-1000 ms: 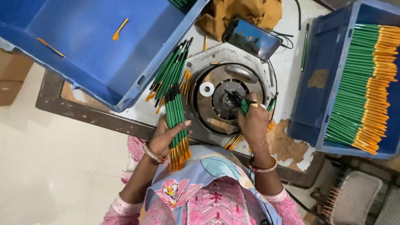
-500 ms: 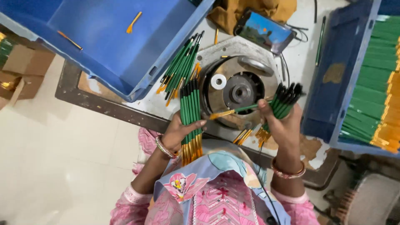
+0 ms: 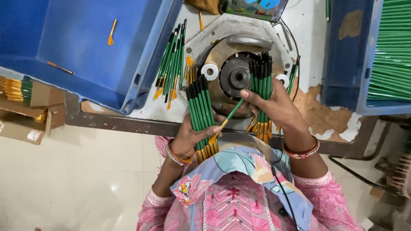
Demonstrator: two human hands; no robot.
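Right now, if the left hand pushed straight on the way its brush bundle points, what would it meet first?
Probably the loose brushes lying on the bench beyond the left hand and its bundle, near the blue bin; depth is unclear.

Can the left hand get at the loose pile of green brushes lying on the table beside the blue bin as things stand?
Probably not freely: the left hand is full, gripping a bundle of green brushes. The loose pile lies open on the table, nothing covering it, just beyond that hand.

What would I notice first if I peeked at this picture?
Probably the two fistfuls of green brushes: one bundle in the left hand, another in the right hand, with a single brush crossing between them. Behind them sits a round metal machine, with a big blue tub to its left.
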